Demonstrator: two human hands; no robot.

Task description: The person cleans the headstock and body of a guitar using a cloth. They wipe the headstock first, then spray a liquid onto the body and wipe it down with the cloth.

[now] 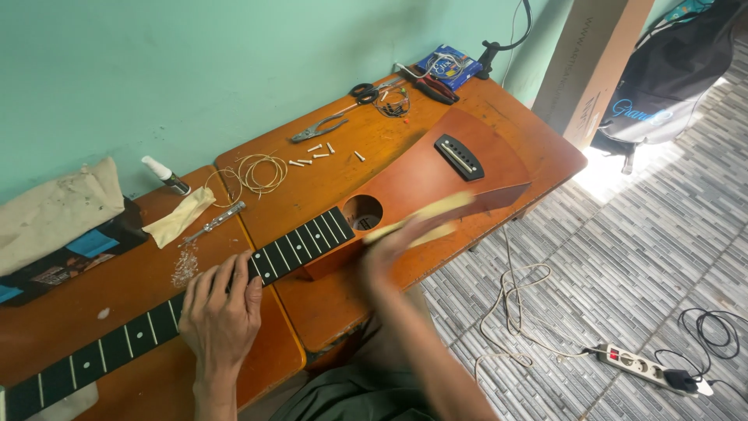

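- Nearest the camera, the left hand [222, 308] lies palm down across the guitar neck [164, 318], fingers spread loosely over the dark fretboard, pressing rather than gripping.
- The right hand [389, 248] is blurred with motion; it seems to be closed on a pale yellow cloth [425, 216] laid against the guitar body [436, 175] just beside the sound hole [362, 212].
- The stringless guitar lies face up across two orange-brown wooden surfaces pushed together, neck on the near tabletop [117, 292], body on the far one.
- The floor [623, 257] on the right is grey patterned tile, with a loose cord [510, 300] and a white power strip [637, 363] on it.
- Mid-tabletop: a second yellow cloth [178, 217], a small metal tool [214, 222], coiled strings [257, 173], white bridge pins [319, 152] and pliers [318, 129].
- At left, a beige fabric bag [58, 206] rests on a dark pouch with blue patches.
- Farther back: scissors [366, 92] and a blue square packet [448, 68] beside the green wall [234, 54].
- A tall brown cardboard box [592, 62] leans in the corner, with a black bag [674, 70] behind it.
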